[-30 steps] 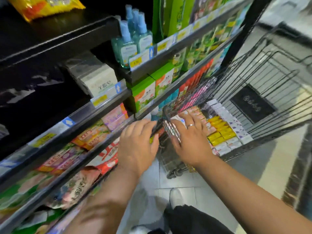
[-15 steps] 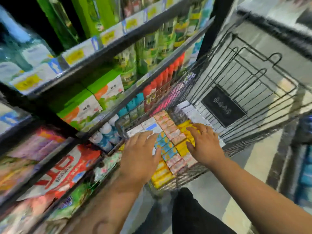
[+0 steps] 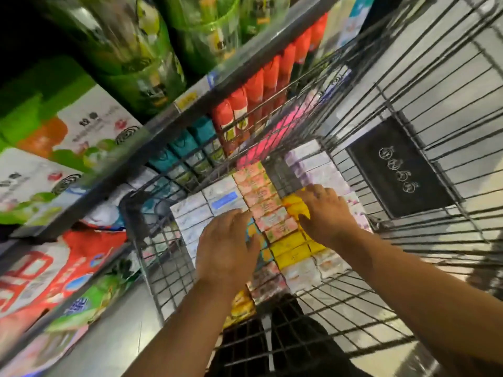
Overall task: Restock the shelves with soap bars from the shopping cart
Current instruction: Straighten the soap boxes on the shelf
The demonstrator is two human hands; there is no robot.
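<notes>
Shelving (image 3: 163, 118) crowds the cart from nine to twelve o'clock. Green-and-white boxes (image 3: 81, 126) stand at ten o'clock. Red spray cans (image 3: 239, 110) and teal-capped bottles (image 3: 187, 142) press close behind the wire at eleven, and a red bag (image 3: 54, 268) lies lower down at eight. The shopping cart (image 3: 152, 254) has its wire wall between the hands and these shelves, and a black plaque (image 3: 397, 164) hangs on its far side at two o'clock.

The soap bars (image 3: 269, 210) lie packed in rows on the cart floor, with pink ones in the centre, yellow bars (image 3: 294, 246) at five o'clock of them, and white ones on either flank. The left hand (image 3: 226, 248) lies palm down with relaxed fingers on the white and blue bars, grasping nothing. The right hand (image 3: 324, 210) bends its fingers over a yellow bar. Blur hides whether it actually grips it.

A second ago both hands were at the cart's near rim. Half a second ago they were already on these same rows. Since then the view has dropped closer, and the upper shelf's price tags have gone from sight.
</notes>
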